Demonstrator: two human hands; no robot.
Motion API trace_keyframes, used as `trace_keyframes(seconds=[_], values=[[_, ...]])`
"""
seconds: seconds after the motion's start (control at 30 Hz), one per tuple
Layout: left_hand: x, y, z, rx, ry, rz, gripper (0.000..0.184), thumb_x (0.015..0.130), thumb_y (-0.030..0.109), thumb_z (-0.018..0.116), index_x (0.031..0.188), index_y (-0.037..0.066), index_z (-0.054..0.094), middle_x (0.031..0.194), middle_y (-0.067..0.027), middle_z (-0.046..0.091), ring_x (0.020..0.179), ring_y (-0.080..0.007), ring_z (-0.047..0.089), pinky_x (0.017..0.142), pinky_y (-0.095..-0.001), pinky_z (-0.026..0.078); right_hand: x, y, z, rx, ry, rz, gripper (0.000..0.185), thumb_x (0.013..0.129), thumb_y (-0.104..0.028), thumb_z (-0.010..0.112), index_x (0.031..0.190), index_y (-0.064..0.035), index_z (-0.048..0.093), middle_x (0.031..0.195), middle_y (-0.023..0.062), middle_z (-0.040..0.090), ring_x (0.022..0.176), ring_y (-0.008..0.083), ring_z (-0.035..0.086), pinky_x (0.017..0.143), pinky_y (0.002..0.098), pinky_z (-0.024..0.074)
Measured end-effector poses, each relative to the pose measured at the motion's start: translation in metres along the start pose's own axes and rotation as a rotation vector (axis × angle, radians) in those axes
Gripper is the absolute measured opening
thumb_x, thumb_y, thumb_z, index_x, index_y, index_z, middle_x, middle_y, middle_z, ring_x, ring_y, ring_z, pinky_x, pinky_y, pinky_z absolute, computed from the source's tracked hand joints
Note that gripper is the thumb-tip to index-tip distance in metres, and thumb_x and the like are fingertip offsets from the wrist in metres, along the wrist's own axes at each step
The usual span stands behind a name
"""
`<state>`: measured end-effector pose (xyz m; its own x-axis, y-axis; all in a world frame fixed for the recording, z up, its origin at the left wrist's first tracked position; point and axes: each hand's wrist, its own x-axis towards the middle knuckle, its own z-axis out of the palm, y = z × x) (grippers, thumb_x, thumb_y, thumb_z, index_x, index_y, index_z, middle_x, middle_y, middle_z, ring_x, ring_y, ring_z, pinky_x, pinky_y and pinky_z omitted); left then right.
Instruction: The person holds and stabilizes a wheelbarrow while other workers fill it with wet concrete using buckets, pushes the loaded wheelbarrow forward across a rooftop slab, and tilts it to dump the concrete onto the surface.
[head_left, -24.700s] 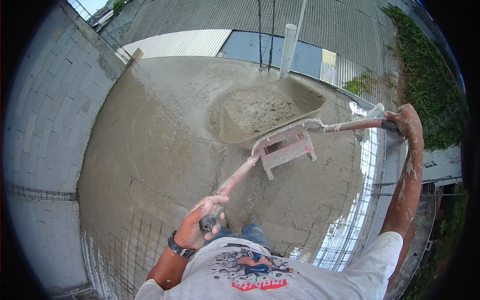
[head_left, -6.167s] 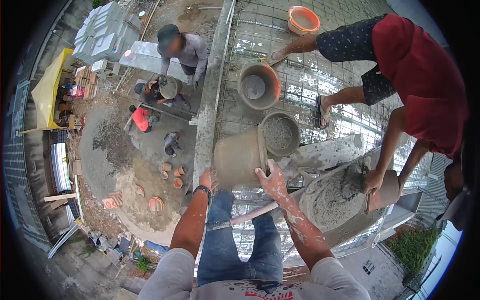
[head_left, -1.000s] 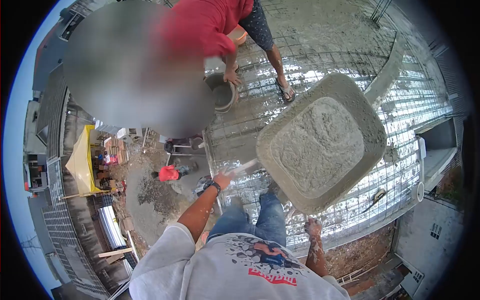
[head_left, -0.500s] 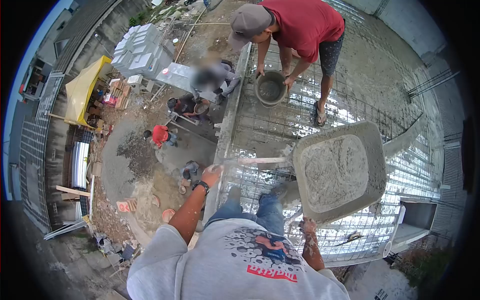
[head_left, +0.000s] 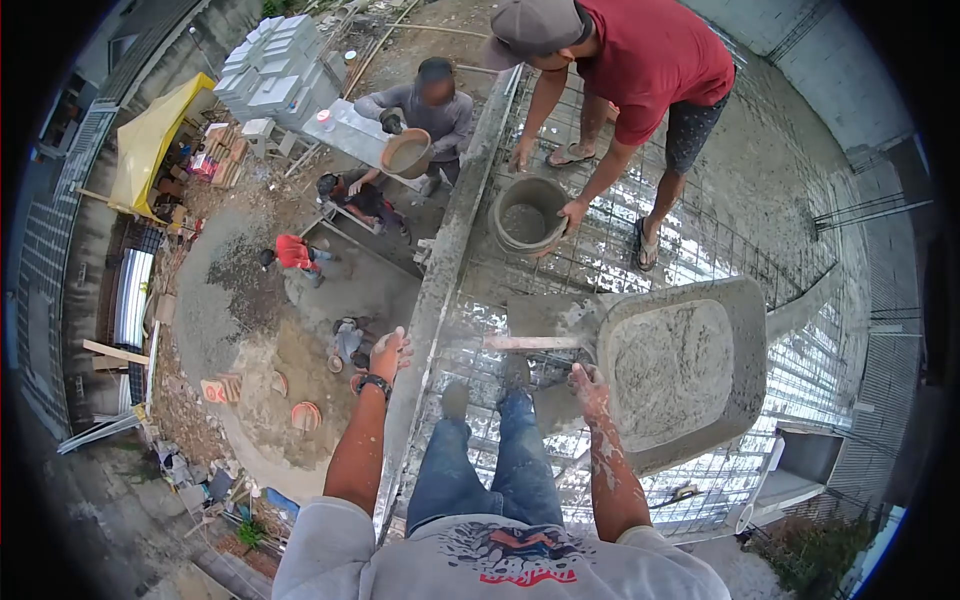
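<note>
My left hand [head_left: 390, 354] is raised over the slab's edge beam [head_left: 440, 280], fingers apart and holding nothing. Near the wheelbarrow's near-left side is my right hand [head_left: 590, 388], its fingers curled; whether it touches anything is unclear. The wheelbarrow tray [head_left: 748, 350] holds wet concrete [head_left: 672, 370], and one pinkish handle [head_left: 530, 343] points left, clear of my left hand. Beyond it, a co-worker in a red shirt [head_left: 655, 60] bends over a bucket [head_left: 530, 215], one hand on its rim. Below the edge, another person [head_left: 450, 110] holds up a bucket of concrete [head_left: 408, 153].
Steel mesh [head_left: 625, 215] covers the slab around my feet. Past the edge beam lies a drop to the ground, with more workers, a sand and gravel pile [head_left: 205, 270], stacked white blocks [head_left: 280, 85] and a yellow tarp [head_left: 150, 150]. A trowel [head_left: 683, 494] lies right.
My left hand has moved left and opened off the handle. My right hand has risen beside the tray. The person below now lifts a bucket, and the co-worker has one hand off theirs.
</note>
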<state>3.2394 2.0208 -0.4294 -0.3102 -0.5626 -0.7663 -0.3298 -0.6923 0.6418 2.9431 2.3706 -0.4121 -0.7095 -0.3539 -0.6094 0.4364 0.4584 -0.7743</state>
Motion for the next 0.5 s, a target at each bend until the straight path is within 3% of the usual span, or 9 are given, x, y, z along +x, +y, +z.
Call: trace_keyframes(seconds=[0.1,0.17,0.23,0.27,0.3,0.37,0.47,0.5], values=[[0.027,-0.029,0.010,-0.003,0.067,0.031,0.062,0.086,0.055,0.059,0.127,0.010,0.049,0.116,-0.0076,0.061,0.097,-0.0197,0.063,0.075,-0.0339,0.051,0.090,-0.026,0.046,0.140,0.023,0.016,0.053,0.085,-0.045,0.068,0.116,-0.0051,0.053,0.096,0.0068,0.062,0.081,0.0163,0.061,0.069,0.0298,0.0485],[0.035,-0.065,0.010,-0.084,0.111,-0.001,0.061,0.088,0.055,0.057,0.127,0.008,0.048,0.116,-0.0087,0.061,0.096,-0.0203,0.063,0.073,-0.0330,0.051,0.168,-0.028,0.074,0.231,0.001,0.023,0.074,0.082,-0.053,0.068,0.133,-0.0068,0.043,0.113,0.0109,0.056,0.095,0.0211,0.059,0.076,0.0339,0.0475],[0.039,-0.132,-0.005,-0.132,0.209,-0.081,0.054,0.091,0.048,0.056,0.122,0.005,0.050,0.108,-0.0090,0.063,0.089,-0.0199,0.065,0.064,-0.0285,0.051,0.247,-0.028,0.100,0.224,0.005,0.110,0.092,0.077,-0.063,0.066,0.143,-0.0091,0.032,0.124,0.0126,0.049,0.107,0.0247,0.054,0.080,0.0386,0.0465],[0.030,-0.161,-0.012,-0.085,0.268,-0.161,0.053,0.092,0.048,0.055,0.121,0.005,0.050,0.105,-0.0088,0.064,0.085,-0.0185,0.065,0.062,-0.0282,0.051,0.292,-0.019,0.108,0.265,-0.034,0.165,0.099,0.075,-0.069,0.063,0.145,-0.0092,0.028,0.133,0.0139,0.042,0.116,0.0272,0.048,0.087,0.0414,0.0432],[0.015,-0.195,-0.022,0.007,0.280,-0.196,0.060,0.092,0.053,0.050,0.127,0.004,0.047,0.118,-0.0152,0.060,0.097,-0.0272,0.064,0.073,-0.0380,0.052,0.336,-0.009,0.118,0.310,-0.077,0.218,0.105,0.072,-0.074,0.061,0.147,-0.0093,0.025,0.142,0.0152,0.035,0.125,0.0298,0.042,0.094,0.0442,0.0398],[-0.019,-0.266,-0.040,0.031,0.396,-0.391,0.059,0.092,0.052,0.049,0.127,0.004,0.047,0.117,-0.0141,0.060,0.093,-0.0262,0.065,0.069,-0.0368,0.052,0.402,0.001,0.141,0.332,0.095,0.214,0.112,0.071,-0.077,0.059,0.150,-0.0096,0.017,0.153,0.0148,0.018,0.136,0.0327,0.026,0.107,0.0487,0.0242],[-0.073,-0.351,-0.058,0.086,0.488,-0.704,0.060,0.092,0.054,0.047,0.126,0.004,0.046,0.112,-0.0133,0.061,0.079,-0.0254,0.065,0.059,-0.0386,0.053,0.434,-0.029,0.156,0.398,-0.082,0.102,0.119,0.069,-0.078,0.058,0.151,-0.0085,0.008,0.157,0.0135,0.003,0.140,0.0337,0.015,0.112,0.0505,0.0091],[-0.090,-0.375,-0.058,0.056,0.490,-0.743,0.062,0.092,0.055,0.045,0.126,0.004,0.045,0.108,-0.0130,0.062,0.079,-0.0251,0.064,0.061,-0.0394,0.054,0.448,-0.025,0.160,0.416,-0.052,0.128,0.115,0.070,-0.076,0.060,0.150,-0.0074,0.012,0.155,0.0142,0.009,0.140,0.0331,0.017,0.112,0.0520,0.0103]])
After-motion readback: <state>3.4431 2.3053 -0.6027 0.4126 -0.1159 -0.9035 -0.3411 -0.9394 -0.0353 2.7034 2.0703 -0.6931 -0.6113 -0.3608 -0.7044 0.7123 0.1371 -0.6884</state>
